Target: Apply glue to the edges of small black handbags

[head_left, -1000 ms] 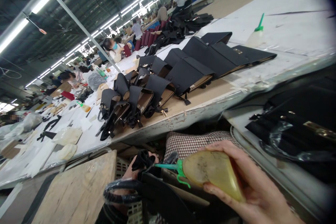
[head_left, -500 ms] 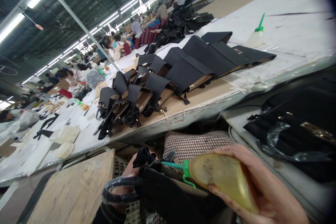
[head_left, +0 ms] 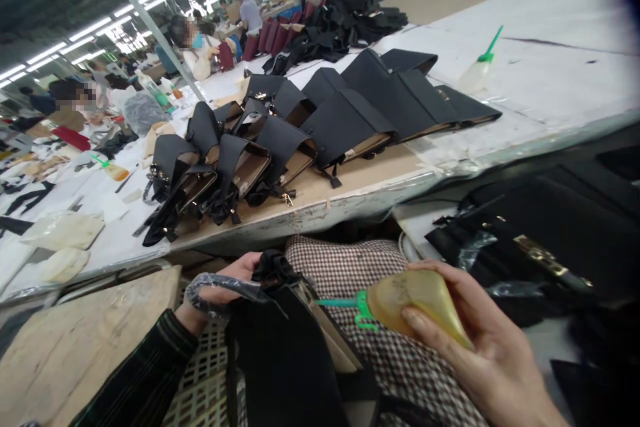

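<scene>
My right hand (head_left: 465, 327) is wrapped round a yellowish squeeze bottle (head_left: 415, 303) with a green cap. The bottle lies nearly level, and its thin green nozzle points left at the edge of a black bag (head_left: 280, 353) over my lap. My left hand (head_left: 220, 287) grips the upper end of that bag beside its gathered black part; some fingers are hidden behind it. A plastic-wrapped handle (head_left: 225, 283) loops across my left hand. The beige inner edge of the bag faces the nozzle.
Several black bags stand along the edge of a long white table (head_left: 540, 80). A second bottle (head_left: 477, 73) stands farther back. More black bags (head_left: 540, 233) lie at the right. A wooden board (head_left: 90, 340) and a plastic basket (head_left: 200, 373) are at lower left. People work beyond.
The black bag has come up into fuller view, held by my left hand. The bottle in my right hand now has its nozzle at the bag's beige edge. The view has shifted.
</scene>
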Available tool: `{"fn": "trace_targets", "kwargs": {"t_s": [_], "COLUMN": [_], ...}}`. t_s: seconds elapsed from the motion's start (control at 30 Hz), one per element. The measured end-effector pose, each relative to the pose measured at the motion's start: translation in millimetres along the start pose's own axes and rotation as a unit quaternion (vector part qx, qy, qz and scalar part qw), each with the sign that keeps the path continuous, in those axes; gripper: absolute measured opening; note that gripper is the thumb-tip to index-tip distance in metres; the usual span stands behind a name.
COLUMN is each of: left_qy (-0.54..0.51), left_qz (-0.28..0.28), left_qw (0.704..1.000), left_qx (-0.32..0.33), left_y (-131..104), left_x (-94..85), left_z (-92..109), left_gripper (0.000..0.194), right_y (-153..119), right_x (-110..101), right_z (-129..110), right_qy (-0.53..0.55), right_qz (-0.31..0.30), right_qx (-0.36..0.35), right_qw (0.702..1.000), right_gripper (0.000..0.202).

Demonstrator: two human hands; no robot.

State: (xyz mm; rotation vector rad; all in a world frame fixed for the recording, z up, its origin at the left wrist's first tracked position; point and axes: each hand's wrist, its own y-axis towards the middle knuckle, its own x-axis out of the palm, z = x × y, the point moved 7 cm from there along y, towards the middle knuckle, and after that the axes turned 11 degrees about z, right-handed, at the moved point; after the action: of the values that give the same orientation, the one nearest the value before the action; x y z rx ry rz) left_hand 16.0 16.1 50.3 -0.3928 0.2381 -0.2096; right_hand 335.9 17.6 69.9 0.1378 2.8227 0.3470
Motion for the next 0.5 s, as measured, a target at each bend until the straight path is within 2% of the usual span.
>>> {"fn": "trace_targets", "kwargs": {"t_s": [0.17,0.37,0.5], "left_qy": [-0.035,-0.035,-0.026], "left_qz": [-0.038,-0.042,-0.056], "left_qw": [0.999,0.998,0.998], "left_qx": [0.006,-0.008,-0.010], "left_y": [17.3,17.1,18.3], "left_x": [20.4,26.3,29.0], "left_z": [-12.0,-9.4,-6.2], "left_gripper": [0.036,0.032,0.031], "right_y": [10.2,20.2,23.7], "right_x": [-7.9,1.8,6.5], "right_z": [9.3,-1.2,-7.6], "right_qy": [-0.001,-0.004,-0.031], "right_qz": [0.010,-0.045,-0.061], "right_qx": [0.007,-0.034,-0.074], "right_qw": [1.000,0.998,0.995], "right_gripper": [0.046,0.045,0.049]}}
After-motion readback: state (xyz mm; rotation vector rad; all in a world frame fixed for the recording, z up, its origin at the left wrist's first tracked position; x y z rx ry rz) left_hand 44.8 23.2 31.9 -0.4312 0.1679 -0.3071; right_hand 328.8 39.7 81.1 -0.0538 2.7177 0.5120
